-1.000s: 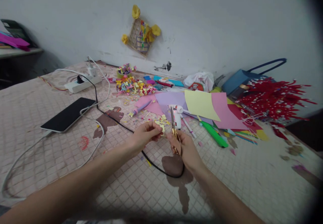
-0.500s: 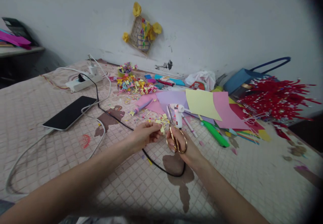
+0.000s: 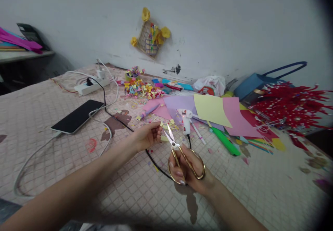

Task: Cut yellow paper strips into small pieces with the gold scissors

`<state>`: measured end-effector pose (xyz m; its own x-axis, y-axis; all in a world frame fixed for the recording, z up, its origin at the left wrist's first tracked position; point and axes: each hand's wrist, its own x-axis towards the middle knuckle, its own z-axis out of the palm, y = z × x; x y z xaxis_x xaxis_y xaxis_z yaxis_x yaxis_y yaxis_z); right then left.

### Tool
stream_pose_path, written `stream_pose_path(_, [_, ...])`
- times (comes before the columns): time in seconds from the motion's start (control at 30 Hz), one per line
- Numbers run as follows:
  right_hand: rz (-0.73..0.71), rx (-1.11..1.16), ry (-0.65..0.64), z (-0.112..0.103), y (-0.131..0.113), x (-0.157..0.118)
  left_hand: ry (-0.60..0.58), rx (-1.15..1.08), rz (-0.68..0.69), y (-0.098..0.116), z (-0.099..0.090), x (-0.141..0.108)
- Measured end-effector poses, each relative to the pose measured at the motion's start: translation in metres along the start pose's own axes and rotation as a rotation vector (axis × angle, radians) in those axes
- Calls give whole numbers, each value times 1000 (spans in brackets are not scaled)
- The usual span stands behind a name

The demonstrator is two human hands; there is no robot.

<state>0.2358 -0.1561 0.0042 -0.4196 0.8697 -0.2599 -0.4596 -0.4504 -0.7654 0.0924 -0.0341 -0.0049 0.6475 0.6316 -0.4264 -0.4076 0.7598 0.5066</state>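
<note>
My right hand [image 3: 196, 177] is closed around the looped gold handles of a pair of scissors [image 3: 173, 143]. Their silver blades are spread apart and point up and left, towards my other hand. My left hand [image 3: 148, 136] has its fingers curled in just left of the blade tips; whatever they pinch is hidden. A pale yellow paper scrap [image 3: 164, 138] shows beside those fingers, and I cannot tell if it is held or lies on the table. Beyond the scissors a white glue gun [image 3: 186, 122] lies among small paper cuttings.
Coloured paper sheets [image 3: 212, 109] spread behind the glue gun, near a green cutter-like tool [image 3: 225, 141]. Cut paper bits [image 3: 140, 88] are heaped at the back. On the left are a tablet [image 3: 77, 116] and a power strip [image 3: 92, 86]. Red fuzzy stems [image 3: 293, 101] stand right.
The scissors have come nearer to me and their blades now stand wider apart. My left hand has drawn slightly left, away from the blades. The whole view has shifted a little.
</note>
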Motion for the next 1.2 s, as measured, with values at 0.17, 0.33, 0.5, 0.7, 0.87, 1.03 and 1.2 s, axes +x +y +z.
stream_pose_path(0.17, [13,11,-4,1,1,1,-1,-3,0,0,0,0])
stream_pose_path(0.33, [27,15,12,3,-1,2,4,4,1,0,2,-1])
stream_pose_path(0.5, [34,10,17,4,-2,2,11,10,1,1,3,-2])
stream_pose_path(0.7, [34,6,19,5,-3,3,18,43,8,0,3,-2])
stream_pose_path(0.87, [35,21,24,4,-3,2,35,108,81,-1,5,-3])
stream_pose_path(1.03, [42,34,48,2,-6,2,-7,287,244,-5,3,-4])
stream_pose_path(1.2, [31,1,108,2,-10,2,-79,473,358,-9,1,-2])
